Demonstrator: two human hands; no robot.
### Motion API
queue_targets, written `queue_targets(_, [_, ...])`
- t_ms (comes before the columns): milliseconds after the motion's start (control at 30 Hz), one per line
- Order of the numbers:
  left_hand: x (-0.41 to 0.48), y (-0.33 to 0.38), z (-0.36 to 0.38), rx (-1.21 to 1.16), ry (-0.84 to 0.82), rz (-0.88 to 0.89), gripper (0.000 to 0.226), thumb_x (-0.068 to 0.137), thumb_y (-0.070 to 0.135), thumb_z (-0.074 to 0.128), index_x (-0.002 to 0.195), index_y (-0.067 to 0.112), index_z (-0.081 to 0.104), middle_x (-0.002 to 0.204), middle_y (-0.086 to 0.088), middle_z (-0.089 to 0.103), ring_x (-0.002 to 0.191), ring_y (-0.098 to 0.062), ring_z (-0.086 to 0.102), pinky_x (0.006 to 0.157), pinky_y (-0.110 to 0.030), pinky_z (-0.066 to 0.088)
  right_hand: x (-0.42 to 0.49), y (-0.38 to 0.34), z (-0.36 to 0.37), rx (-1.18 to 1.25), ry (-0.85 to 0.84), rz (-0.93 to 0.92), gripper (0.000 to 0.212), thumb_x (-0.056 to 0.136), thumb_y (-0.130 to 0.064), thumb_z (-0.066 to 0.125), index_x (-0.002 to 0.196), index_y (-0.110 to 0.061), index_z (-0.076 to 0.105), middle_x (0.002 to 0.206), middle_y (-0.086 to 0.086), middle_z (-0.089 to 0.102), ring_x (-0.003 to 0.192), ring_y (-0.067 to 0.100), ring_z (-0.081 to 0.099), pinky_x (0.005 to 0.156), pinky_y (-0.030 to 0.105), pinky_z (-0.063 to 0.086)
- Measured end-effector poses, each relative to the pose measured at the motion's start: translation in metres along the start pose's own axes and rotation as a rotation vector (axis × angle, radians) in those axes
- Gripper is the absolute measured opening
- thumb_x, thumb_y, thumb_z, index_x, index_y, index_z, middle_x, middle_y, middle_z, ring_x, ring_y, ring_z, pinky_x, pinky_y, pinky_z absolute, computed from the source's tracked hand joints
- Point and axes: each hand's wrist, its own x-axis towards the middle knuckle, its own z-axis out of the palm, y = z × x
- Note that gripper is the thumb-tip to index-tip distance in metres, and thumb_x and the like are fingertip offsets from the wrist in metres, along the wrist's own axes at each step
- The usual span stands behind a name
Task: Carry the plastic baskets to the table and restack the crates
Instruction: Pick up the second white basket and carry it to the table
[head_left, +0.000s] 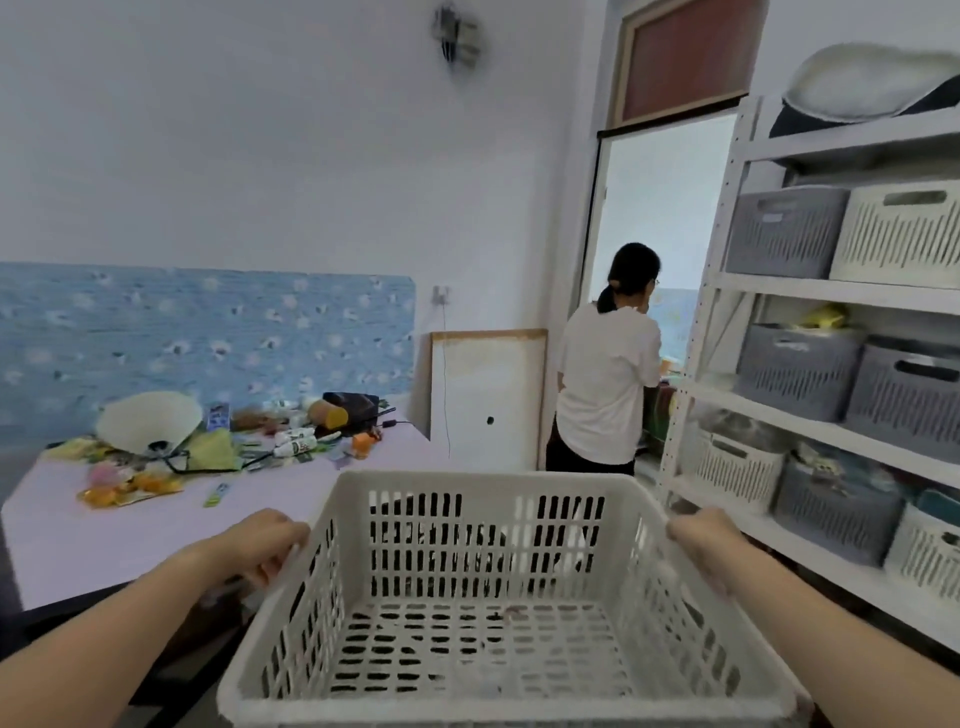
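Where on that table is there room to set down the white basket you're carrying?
The near half of the table is bare, between the orange packets and the front edge by the left hand; probably enough for the white basket. The far half is crowded with a fan, tubes and small packets.

One large white basket (493, 480), one table (104, 545), one shelf unit (831, 293), four grey bins (784, 234), three white bins (898, 234) and one person (602, 374).

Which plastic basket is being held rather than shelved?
The large white basket in the foreground: the left hand and right hand grip its side rims. The smaller grey and white baskets sit on the shelving.
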Motion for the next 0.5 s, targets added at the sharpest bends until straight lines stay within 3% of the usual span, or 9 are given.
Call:
queue_targets(100, [0.061,0.005,-0.011,-0.021,0.002,-0.032,0.025,0.091,0.018,0.051,0.07,0.006,0.051,0.062,-0.011,0.056,0.048,-0.024,0.056,0.048,-0.024,0.048,0.039,-0.043,0.032,0.022,-0.018,0.019,0.03,0.076,-0.017,0.057,0.101,0.001,0.056,0.086,0.018,0.061,0.074,0.032,0.063,0.063,0.033,0.05])
queue_targets(200, [0.123,0.01,-0.023,-0.011,0.002,-0.074,0.021,0.091,0.018,0.049,0.074,0.005,0.054,0.067,-0.013,0.058,0.05,-0.024,0.058,0.049,-0.025,0.05,0.072,-0.083,0.068,0.054,-0.037,0.029,0.011,0.079,-0.008,0.056,0.079,-0.002,0.047,0.073,0.017,0.052,0.069,0.033,0.059,0.062,0.037,0.048])
queue_targets(267, [0.155,0.016,-0.031,-0.012,0.033,-0.085,0.021,0.091,0.019,0.049,0.075,0.005,0.053,0.066,-0.013,0.055,0.051,-0.024,0.053,0.05,-0.023,0.046,0.086,-0.107,0.082,0.072,-0.027,0.036,0.015,0.079,-0.008,0.056,0.071,-0.003,0.045,0.072,0.018,0.053,0.075,0.038,0.064,0.067,0.041,0.053])
queue_targets(333, [0.182,0.023,-0.041,-0.032,0.065,-0.096,0.022,0.091,0.02,0.05,0.074,0.005,0.051,0.063,-0.012,0.052,0.052,-0.024,0.049,0.051,-0.023,0.041,0.104,-0.13,0.095,0.072,-0.016,0.025,0.017,0.08,-0.008,0.056,0.068,-0.003,0.044,0.07,0.018,0.053,0.069,0.034,0.06,0.062,0.036,0.049])
queue_targets(433, [0.219,0.035,-0.056,-0.063,0.14,-0.121,0.025,0.091,0.019,0.05,0.069,0.006,0.049,0.058,-0.01,0.049,0.05,-0.023,0.047,0.052,-0.023,0.04,0.145,-0.17,0.111,0.063,-0.085,-0.019,0.014,0.082,-0.006,0.055,0.072,-0.003,0.045,0.069,0.016,0.046,0.063,0.029,0.05,0.062,0.034,0.04])
queue_targets(500, [0.243,0.039,-0.062,-0.088,0.179,-0.13,0.029,0.091,0.016,0.051,0.064,0.008,0.045,0.053,-0.008,0.043,0.046,-0.021,0.041,0.052,-0.023,0.036,0.181,-0.197,0.127,0.106,-0.16,-0.041,0.009,0.084,-0.004,0.053,0.09,-0.001,0.048,0.077,0.015,0.045,0.066,0.029,0.047,0.066,0.036,0.04])
